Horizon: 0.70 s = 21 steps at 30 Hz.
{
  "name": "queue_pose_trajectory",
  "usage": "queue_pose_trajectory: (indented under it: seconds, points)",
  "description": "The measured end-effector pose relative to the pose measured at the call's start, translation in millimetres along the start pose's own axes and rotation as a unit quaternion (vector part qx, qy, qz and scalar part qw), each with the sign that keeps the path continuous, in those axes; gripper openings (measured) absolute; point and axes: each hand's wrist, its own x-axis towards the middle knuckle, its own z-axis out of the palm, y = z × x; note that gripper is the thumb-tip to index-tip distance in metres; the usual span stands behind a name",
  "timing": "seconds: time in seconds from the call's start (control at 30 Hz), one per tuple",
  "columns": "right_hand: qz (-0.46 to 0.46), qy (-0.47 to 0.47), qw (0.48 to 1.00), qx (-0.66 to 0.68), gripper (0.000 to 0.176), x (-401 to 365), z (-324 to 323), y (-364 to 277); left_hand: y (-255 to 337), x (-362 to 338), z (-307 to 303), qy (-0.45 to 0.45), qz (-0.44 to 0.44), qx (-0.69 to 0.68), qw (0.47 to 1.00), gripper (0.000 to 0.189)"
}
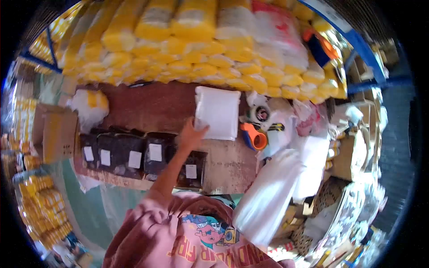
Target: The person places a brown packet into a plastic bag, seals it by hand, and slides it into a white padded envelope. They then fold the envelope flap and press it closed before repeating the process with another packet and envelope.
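Observation:
My left hand (192,135) reaches over the table, its fingers apart at the lower left edge of a flat stack of white packets (217,112). Nothing shows gripped in it. On the lower right, a long white plastic bundle (269,194), smeared by motion, hangs beside my shirt. My right hand does not show; the bundle may cover it. Dark packages with white labels (119,154) lie in a row along the table's near edge, partly under my left forearm.
Yellow-wrapped bundles (192,22) are piled across the table's (147,105) back. Right of the white stack lie an orange and blue tape dispenser (254,137) and a tape roll (260,114). A cardboard box (54,134) stands at left; blue metal framing (364,49) rises at right.

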Motion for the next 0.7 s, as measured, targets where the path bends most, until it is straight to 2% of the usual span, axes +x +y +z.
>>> queue_pose_trajectory:
  seconds: [0.07, 0.1, 0.13, 0.2, 0.27, 0.33, 0.37, 0.4, 0.47, 0.53, 0.6, 0.67, 0.7]
  points:
    - [-0.019, 0.033, 0.999, 0.009, 0.057, -9.1, -29.0, -3.7, 17.7, 34.8, 11.3, -0.091, -0.082, -0.006, 0.992, 0.061]
    - [-0.03, 0.062, 0.998, 0.014, 0.057, -12.2, -44.5, -1.8, 2.6, 47.2, 23.4, -0.149, -0.047, -0.173, 0.972, 0.06]
    - [-0.044, 0.157, 0.987, -0.015, 0.055, -11.3, -64.9, -3.3, 41.9, 37.7, 9.0, -0.196, -0.103, -0.223, 0.949, 0.059]
    - [-0.079, 0.304, 0.945, -0.094, 0.049, -2.6, -83.4, 1.0, 36.6, 37.7, 16.2, -0.206, -0.103, -0.283, 0.931, 0.06]
    - [-0.159, 0.365, 0.916, -0.055, 0.051, 10.9, -82.9, 18.3, 45.5, 35.5, 12.5, -0.199, -0.13, -0.261, 0.936, 0.06]
    - [-0.185, 0.413, 0.891, 0.004, 0.055, 22.7, -87.1, 47.0, 44.0, 38.1, 12.0, -0.204, -0.16, -0.253, 0.932, 0.062]
    - [-0.186, 0.428, 0.884, 0.037, 0.059, 30.0, -77.8, 57.8, 38.6, 40.4, 13.7, -0.213, -0.179, -0.257, 0.925, 0.064]
    - [-0.147, 0.445, 0.878, 0.097, 0.061, 32.9, -68.5, 67.2, 33.1, 42.7, 14.6, -0.222, -0.198, -0.262, 0.918, 0.066]
    - [-0.084, 0.407, 0.899, 0.14, 0.064, 51.2, -80.5, 93.4, 31.6, 44.7, 15.2, -0.251, -0.223, -0.281, 0.899, 0.069]
    - [-0.1, 0.404, 0.895, 0.158, 0.07, 63.5, -66.7, 103.0, 35.0, 44.2, 15.3, -0.246, -0.255, -0.285, 0.891, 0.068]
    - [-0.126, 0.379, 0.911, 0.101, 0.075, 75.2, -61.5, 103.7, 25.0, 47.7, 18.5, -0.272, -0.232, -0.298, 0.885, 0.067]
    - [-0.06, 0.369, 0.926, 0.059, 0.072, 73.7, -64.1, 100.0, 25.2, 47.3, 16.1, -0.275, -0.218, -0.306, 0.885, 0.065]
    - [-0.005, 0.334, 0.939, 0.08, 0.071, 66.4, -64.6, 97.3, 24.8, 46.5, 15.5, -0.263, -0.224, -0.287, 0.894, 0.064]
